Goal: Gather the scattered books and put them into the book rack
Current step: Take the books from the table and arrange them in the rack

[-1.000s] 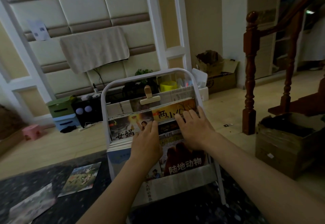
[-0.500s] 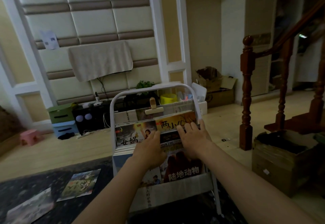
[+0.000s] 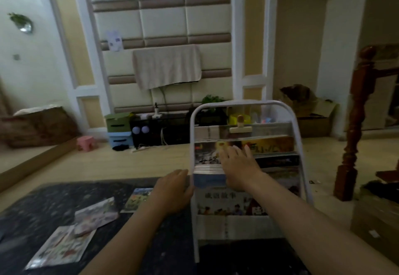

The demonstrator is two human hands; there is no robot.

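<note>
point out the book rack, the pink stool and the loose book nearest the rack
book rack [image 3: 233, 227], head view, white front panel of its lowest shelf
pink stool [image 3: 86, 140], head view, top of its seat
loose book nearest the rack [image 3: 137, 199], head view, visible part of its cover

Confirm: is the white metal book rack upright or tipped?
Upright. The white metal book rack stands on the dark speckled tabletop, picture books leaning in its tiers.

A cream padded wall carries a beige cloth draped over a mounted screen. Pale wood floor below holds a pink stool; a dark wooden newel post stands right.
</note>
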